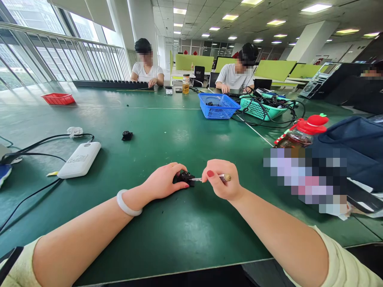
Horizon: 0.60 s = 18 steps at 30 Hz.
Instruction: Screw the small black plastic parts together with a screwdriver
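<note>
My left hand, with a white bangle at its wrist, grips a small black part between thumb and fingers on the green table. The part's details are too dark to make out. In my closed right hand is a small screwdriver, its thin shaft pointing left. The tip touches or nearly touches the right side of the black part; which, I cannot tell. Another small black piece lies farther off, to the left.
A white power bank with black cables lies at left. Farther back are a red basket, a blue basket and a green basket piled with cables. A red-lidded bottle and dark bag stand at right. Several people sit beyond.
</note>
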### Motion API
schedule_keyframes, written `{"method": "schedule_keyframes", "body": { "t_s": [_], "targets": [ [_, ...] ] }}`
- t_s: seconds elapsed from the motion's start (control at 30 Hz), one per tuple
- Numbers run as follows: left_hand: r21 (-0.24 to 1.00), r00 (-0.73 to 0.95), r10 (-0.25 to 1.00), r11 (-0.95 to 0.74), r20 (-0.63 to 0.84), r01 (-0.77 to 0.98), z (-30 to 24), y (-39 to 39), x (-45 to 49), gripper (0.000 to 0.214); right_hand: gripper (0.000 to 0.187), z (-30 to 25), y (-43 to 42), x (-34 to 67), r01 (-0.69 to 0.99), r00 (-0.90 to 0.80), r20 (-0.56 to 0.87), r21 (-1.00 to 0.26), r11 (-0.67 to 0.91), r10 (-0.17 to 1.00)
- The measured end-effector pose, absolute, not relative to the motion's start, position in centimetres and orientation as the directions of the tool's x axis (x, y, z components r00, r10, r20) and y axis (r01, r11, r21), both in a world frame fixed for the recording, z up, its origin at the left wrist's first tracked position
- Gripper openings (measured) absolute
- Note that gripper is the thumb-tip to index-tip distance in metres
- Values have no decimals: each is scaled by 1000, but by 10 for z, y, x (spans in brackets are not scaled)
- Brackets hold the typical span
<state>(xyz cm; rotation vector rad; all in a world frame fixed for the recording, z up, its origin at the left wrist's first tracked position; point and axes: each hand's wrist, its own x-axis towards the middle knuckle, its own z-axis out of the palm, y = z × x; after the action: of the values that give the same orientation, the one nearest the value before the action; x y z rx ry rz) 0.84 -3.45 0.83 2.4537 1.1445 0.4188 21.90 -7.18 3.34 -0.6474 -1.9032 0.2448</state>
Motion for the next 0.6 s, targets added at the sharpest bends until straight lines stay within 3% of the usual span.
{"method": "schedule_keyframes", "body": {
  "t_s": [0.13,0.43,0.53,0.6],
  "targets": [
    [460,646,755,-616,113,640,8,-35,8,45,53,34,-72,220,288,-231,800,-488,824,554],
    [458,668,734,-640,123,617,7,-35,9,34,52,30,-71,217,276,-272,802,-464,842,532],
    [459,664,736,-639,132,617,7,-35,9,34,50,32,-73,216,290,-331,828,-366,884,452],
    [463,657,741,-635,140,618,7,-35,10,33,51,33,-75,214,325,-414,837,-232,917,358]
  ]
}}
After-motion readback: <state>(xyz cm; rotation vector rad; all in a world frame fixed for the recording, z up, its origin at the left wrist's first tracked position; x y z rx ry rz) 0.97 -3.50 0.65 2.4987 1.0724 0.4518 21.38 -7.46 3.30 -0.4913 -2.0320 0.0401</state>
